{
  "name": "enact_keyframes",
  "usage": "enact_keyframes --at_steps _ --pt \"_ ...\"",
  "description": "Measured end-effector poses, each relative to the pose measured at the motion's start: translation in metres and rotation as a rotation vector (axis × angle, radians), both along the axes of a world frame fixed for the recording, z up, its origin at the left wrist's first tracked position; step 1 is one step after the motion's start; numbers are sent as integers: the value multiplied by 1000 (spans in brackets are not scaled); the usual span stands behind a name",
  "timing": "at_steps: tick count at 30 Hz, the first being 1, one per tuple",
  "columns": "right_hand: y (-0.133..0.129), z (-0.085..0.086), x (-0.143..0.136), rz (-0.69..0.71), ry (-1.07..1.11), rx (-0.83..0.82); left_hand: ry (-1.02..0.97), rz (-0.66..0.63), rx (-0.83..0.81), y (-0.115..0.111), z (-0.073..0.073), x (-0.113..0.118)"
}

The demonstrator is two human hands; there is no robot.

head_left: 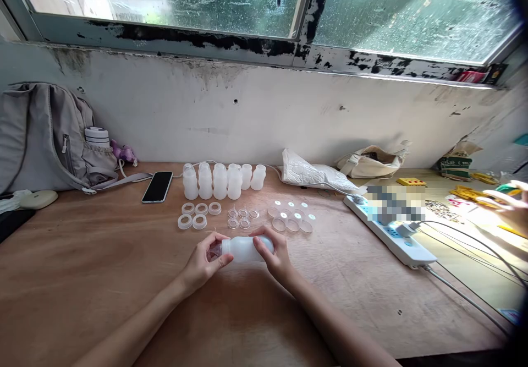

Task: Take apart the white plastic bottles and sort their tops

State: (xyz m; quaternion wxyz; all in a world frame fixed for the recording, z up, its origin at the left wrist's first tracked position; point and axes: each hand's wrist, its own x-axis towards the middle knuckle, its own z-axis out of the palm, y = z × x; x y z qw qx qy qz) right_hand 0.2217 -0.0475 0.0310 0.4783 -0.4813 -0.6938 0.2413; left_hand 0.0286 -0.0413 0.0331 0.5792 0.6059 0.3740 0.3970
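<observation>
A frosted white baby bottle (244, 250) lies sideways between my hands, just above the table. Its base end is gripped by my right hand (275, 254), fingers over the top and thumb along the side. At the neck end, my left hand (206, 262) is closed around a clear teat (214, 250), with the thumb against the bottle's neck. Whether the teat is seated on the neck I cannot tell. Just beyond are white collar rings (199, 222), several clear teats (245, 223) and clear round caps (292, 223). Several more frosted bottles (220, 182) stand upright behind these.
A phone (157, 187) lies left of the bottles, near a grey backpack (37, 136). At the back are a white plastic package (313, 174) and a beige pouch (367, 162). On the right runs a power strip (391, 235) with cables; another person's hand (520, 199) shows at the far right edge.
</observation>
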Motion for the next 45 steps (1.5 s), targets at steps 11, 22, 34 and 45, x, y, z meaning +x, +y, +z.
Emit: enact_keyframes --at_steps 11,22,34,45 --pt "3 -7 -13 -2 215 -240 -385 101 -287 0 -2 8" --pt "32 -7 28 -349 -178 -116 -514 245 -647 18 -4 -5" --pt "44 -13 59 -476 -457 -142 -462 200 -655 14 -3 -3" --pt "40 -9 48 -309 -294 -102 -421 189 -652 14 -3 -3"
